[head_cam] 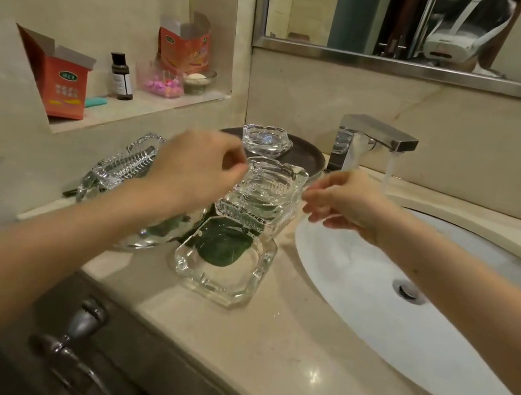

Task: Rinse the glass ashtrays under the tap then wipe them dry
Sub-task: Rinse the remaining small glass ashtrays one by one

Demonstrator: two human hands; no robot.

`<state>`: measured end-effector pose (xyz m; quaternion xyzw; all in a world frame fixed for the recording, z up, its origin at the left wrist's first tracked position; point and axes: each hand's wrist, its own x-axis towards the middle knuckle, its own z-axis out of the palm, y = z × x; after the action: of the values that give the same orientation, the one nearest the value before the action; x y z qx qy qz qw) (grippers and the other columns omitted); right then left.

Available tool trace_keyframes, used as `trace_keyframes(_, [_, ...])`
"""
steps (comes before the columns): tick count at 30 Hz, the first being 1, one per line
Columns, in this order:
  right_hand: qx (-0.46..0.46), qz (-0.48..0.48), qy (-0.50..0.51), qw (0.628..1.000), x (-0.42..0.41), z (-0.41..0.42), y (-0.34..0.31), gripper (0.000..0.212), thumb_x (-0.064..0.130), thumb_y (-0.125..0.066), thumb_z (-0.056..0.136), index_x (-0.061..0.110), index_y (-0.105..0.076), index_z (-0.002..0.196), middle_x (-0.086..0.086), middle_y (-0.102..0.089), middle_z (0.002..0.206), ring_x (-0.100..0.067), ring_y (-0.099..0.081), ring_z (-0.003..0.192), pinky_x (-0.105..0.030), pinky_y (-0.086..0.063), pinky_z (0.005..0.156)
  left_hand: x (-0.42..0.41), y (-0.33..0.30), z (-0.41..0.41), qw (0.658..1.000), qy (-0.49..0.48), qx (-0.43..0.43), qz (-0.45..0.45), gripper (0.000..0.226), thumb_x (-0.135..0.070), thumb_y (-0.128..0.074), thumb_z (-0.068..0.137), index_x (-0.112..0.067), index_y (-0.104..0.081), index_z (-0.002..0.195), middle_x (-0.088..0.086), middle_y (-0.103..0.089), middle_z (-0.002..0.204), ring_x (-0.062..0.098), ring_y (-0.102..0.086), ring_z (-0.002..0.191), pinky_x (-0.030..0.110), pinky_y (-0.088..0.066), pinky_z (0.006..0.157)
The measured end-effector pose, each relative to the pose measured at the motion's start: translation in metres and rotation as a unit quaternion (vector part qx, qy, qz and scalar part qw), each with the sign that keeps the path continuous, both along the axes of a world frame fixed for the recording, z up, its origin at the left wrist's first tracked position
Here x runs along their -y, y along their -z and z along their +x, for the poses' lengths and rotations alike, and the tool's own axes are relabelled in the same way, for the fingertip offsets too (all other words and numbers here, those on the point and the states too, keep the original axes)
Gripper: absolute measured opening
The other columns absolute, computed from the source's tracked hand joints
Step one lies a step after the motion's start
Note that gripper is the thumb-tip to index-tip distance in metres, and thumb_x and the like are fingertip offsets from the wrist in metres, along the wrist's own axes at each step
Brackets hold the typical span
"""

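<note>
A: 2 hands, left hand (194,168) and right hand (349,200), hover loosely curled beside the stacked glass ashtrays (263,194) at frame center, gripping nothing.

B: Tap (379,138) running, upper right. Wet glass could slip, and that stack might topple.

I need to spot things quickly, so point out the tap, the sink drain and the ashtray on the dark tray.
tap (380,133), head view, top of spout
sink drain (408,290), head view, centre
ashtray on dark tray (266,139), head view, bowl centre
</note>
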<state>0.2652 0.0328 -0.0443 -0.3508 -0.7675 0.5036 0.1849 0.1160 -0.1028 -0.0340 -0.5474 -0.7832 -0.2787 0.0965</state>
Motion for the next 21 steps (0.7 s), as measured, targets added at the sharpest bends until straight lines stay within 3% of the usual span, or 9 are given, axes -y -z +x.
trace_keyframes(3, [-0.021,0.040,0.029,0.999,-0.028,-0.015,-0.017,0.003,0.008,-0.060,0.088,0.007,-0.060,0.086,-0.003,-0.064,0.071,-0.006,-0.057,0.051,-0.017,-0.044,0.049,-0.029,-0.027,-0.015,0.995,0.041,0.095,0.008,0.012,-0.017,-0.060,0.090,-0.012,-0.066,0.098,-0.001,-0.064,0.088,0.016,-0.063,0.082,0.030,-0.052,0.081])
trace_keyframes(7, [-0.031,0.058,0.052,0.996,-0.075,-0.051,-0.026,0.004,0.005,-0.059,0.089,0.005,-0.060,0.085,-0.006,-0.061,0.071,-0.010,-0.055,0.054,-0.016,-0.043,0.039,-0.083,-0.045,-0.055,0.972,0.044,0.232,-0.013,0.006,-0.012,-0.060,0.089,-0.017,-0.062,0.092,0.004,-0.068,0.095,0.012,-0.065,0.083,0.029,-0.054,0.080])
trace_keyframes(12, [-0.012,0.006,0.058,0.998,-0.135,-0.105,-0.015,0.002,0.001,-0.056,0.089,0.001,-0.058,0.091,-0.010,-0.056,0.070,-0.016,-0.056,0.055,-0.022,-0.055,0.052,-0.158,-0.040,-0.113,0.964,-0.029,0.235,-0.120,0.014,-0.021,-0.059,0.092,-0.013,-0.059,0.103,0.007,-0.062,0.106,0.020,-0.061,0.101,0.028,-0.048,0.077])
trace_keyframes(15, [-0.001,-0.002,0.071,0.997,-0.164,-0.138,0.000,0.014,0.003,-0.056,0.090,-0.004,-0.058,0.102,-0.011,-0.053,0.070,-0.016,-0.056,0.052,-0.031,-0.056,0.064,-0.194,-0.026,-0.142,0.946,-0.077,0.246,-0.195,0.020,-0.022,-0.053,0.095,-0.006,-0.055,0.107,0.011,-0.056,0.107,0.020,-0.056,0.086,0.030,-0.045,0.071])
trace_keyframes(17, [0.009,-0.011,0.079,0.997,-0.175,-0.156,0.009,0.008,0.007,-0.053,0.092,-0.001,-0.055,0.090,-0.010,-0.048,0.069,-0.016,-0.053,0.052,-0.031,-0.055,0.054,-0.210,-0.014,-0.153,0.927,-0.098,0.258,-0.255,0.031,-0.026,-0.049,0.097,-0.003,-0.052,0.118,0.013,-0.054,0.106,0.016,-0.052,0.072,0.025,-0.042,0.062])
trace_keyframes(19, [0.029,-0.016,0.086,0.996,-0.182,-0.172,0.019,0.024,0.014,-0.052,0.094,0.004,-0.046,0.074,-0.010,-0.046,0.069,-0.017,-0.050,0.053,-0.022,-0.047,0.035,-0.222,-0.003,-0.160,0.912,-0.110,0.275,-0.283,0.040,-0.027,-0.045,0.099,0.000,-0.045,0.129,0.015,-0.055,0.096,0.016,-0.051,0.065,0.022,-0.043,0.051])
trace_keyframes(21, [0.053,-0.002,0.085,0.995,-0.185,-0.184,0.027,0.031,0.020,-0.053,0.094,0.006,-0.043,0.068,-0.010,-0.046,0.065,-0.018,-0.048,0.051,-0.018,-0.039,0.032,-0.229,0.006,-0.163,0.905,-0.115,0.299,-0.279,0.042,-0.023,-0.045,0.099,0.003,-0.040,0.131,0.013,-0.051,0.081,0.015,-0.053,0.057,0.019,-0.044,0.038])
